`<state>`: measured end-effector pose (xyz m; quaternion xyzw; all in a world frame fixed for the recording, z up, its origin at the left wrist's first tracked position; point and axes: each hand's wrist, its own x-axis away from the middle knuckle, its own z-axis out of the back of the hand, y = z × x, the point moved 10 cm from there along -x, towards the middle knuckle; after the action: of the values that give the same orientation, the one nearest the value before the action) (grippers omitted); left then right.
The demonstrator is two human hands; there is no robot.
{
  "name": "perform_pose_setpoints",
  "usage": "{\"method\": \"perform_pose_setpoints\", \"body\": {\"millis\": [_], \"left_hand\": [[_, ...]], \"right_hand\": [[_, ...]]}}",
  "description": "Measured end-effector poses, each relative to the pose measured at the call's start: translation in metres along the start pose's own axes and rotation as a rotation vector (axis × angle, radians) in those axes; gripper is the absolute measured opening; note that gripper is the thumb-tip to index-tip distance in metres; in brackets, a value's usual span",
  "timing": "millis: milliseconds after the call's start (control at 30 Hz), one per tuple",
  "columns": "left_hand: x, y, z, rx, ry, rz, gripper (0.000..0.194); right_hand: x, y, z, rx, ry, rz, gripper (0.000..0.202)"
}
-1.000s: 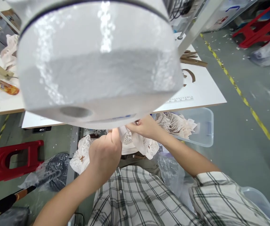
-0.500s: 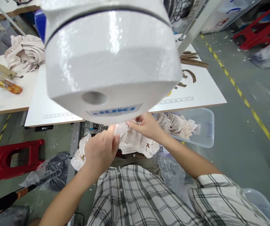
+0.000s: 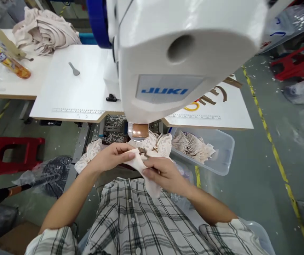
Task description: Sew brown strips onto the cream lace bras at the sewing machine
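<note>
Green floor (image 3: 260, 159) littered with pale scraps; white worktable (image 3: 72, 92) on either side of the sewing machine (image 3: 165, 63), whose head looms above the hands.

Change over the last half second: both hands drawn down from just under the machine head, now nearer the checked shirt (image 3: 133, 212). Copper-coloured plate (image 3: 140, 130) below the head now exposed. Grey flat tool (image 3: 74, 69), left of the machine, now in view; yellow-handled scissors (image 3: 191, 106), right of it, show more fully.

Left hand (image 3: 112, 156), below the machine: partly closed, thumb pressing the pale cloth strip (image 3: 138, 163). Right hand (image 3: 165, 173), lower and to the right: fingers curled in, pinching the same strip, whose end hangs beneath. Strip lies below the machine, between the hands, in front of white lace fabric (image 3: 152, 141) with a brown bow.

Containers: clear plastic bin (image 3: 226, 152), below and right of the machine, holds bunched beige cloth pieces (image 3: 191, 146), contents looking unchanged. Second clear bin (image 3: 260, 235), farther below right, partly hidden by the sleeve; contents cannot be made out.
</note>
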<state>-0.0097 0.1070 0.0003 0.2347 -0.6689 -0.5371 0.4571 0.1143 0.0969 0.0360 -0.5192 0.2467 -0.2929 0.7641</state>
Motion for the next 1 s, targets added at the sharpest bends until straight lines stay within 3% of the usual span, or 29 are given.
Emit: {"method": "perform_pose_setpoints", "body": {"millis": [100,167,233,300,367,400,467,533,633,733,867,1000], "left_hand": [[0.028,-0.005,0.030,0.094,0.259,-0.017,0.037],[0.051,-0.005,0.050,0.057,0.384,-0.001,0.033],[0.066,-0.007,0.063,-0.015,0.414,0.031,0.031],[0.071,-0.012,0.068,-0.120,0.392,0.058,0.032],[0.070,-0.022,0.076,-0.268,0.448,0.077,0.031],[0.070,-0.027,0.082,-0.349,0.538,0.084,0.029],[0.075,-0.036,0.093,-0.464,0.794,0.092,0.026],[0.071,-0.056,0.089,-0.357,0.903,0.095,0.026],[0.040,-0.092,0.057,0.014,0.721,0.081,0.033],[0.021,-0.103,0.038,0.171,0.661,0.047,0.036],[0.024,-0.088,0.036,0.225,0.724,-0.028,0.026],[0.032,-0.061,0.025,0.244,0.646,-0.064,0.023]], "right_hand": [[-0.018,0.004,-0.033,-0.064,-0.043,-0.010,0.038],[-0.041,0.013,-0.057,-0.117,-0.065,0.001,0.053],[-0.066,0.025,-0.079,-0.298,-0.072,-0.015,0.075],[-0.083,0.047,-0.092,-0.569,-0.011,-0.134,0.066],[-0.087,0.073,-0.095,-0.753,0.133,-0.267,0.045],[-0.084,0.084,-0.091,-0.766,0.221,-0.303,0.038],[-0.074,0.097,-0.079,-0.656,0.366,-0.292,0.028],[-0.063,0.101,-0.068,-0.436,0.447,-0.236,0.023],[-0.052,0.095,-0.065,-0.062,0.429,-0.101,0.016],[-0.043,0.089,-0.071,0.163,0.342,0.004,0.015],[-0.031,0.092,-0.063,0.230,0.217,-0.087,0.021],[-0.025,0.067,-0.031,0.277,0.345,-0.020,0.030]]}}
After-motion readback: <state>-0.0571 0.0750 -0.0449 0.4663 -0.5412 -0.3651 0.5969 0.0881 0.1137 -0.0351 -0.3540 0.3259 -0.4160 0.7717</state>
